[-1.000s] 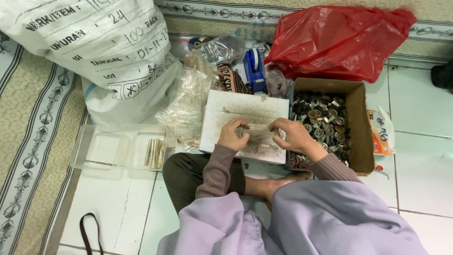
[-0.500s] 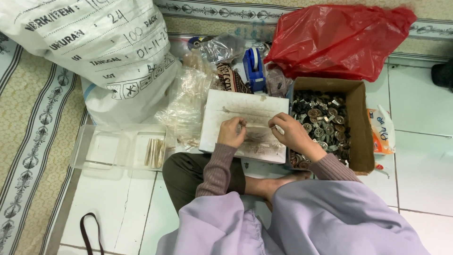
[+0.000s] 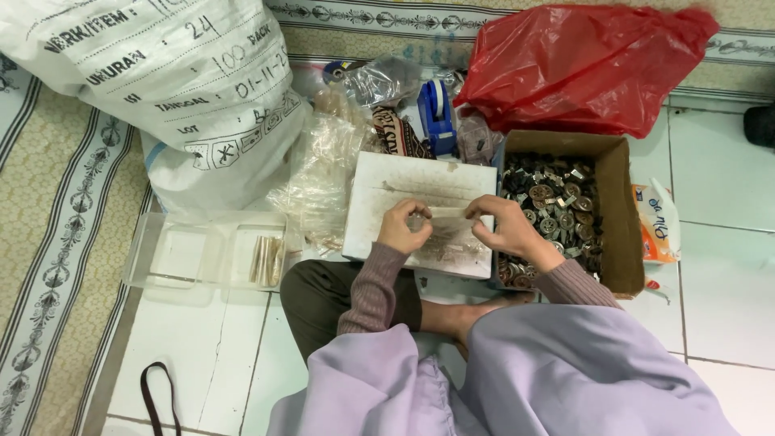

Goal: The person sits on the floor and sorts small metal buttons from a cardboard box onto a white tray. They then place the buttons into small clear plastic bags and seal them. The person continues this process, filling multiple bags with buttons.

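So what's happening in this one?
A person sits on a tiled floor and works over a flat white box in front of them. The left hand and right hand hold a small clear packet between them, just above the box. To the right, an open cardboard box is full of small round metal pieces. To the left lies a clear plastic tray with a few finished packets. A big white sack and a red plastic bag lie behind.

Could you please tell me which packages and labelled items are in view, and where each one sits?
White woven sack: upper left, bulky, dark handwriting.
Red plastic bag: upper right, crumpled.
Cardboard box: right, open, brown, holding metal buttons.
Orange-and-white packet: right of that box.
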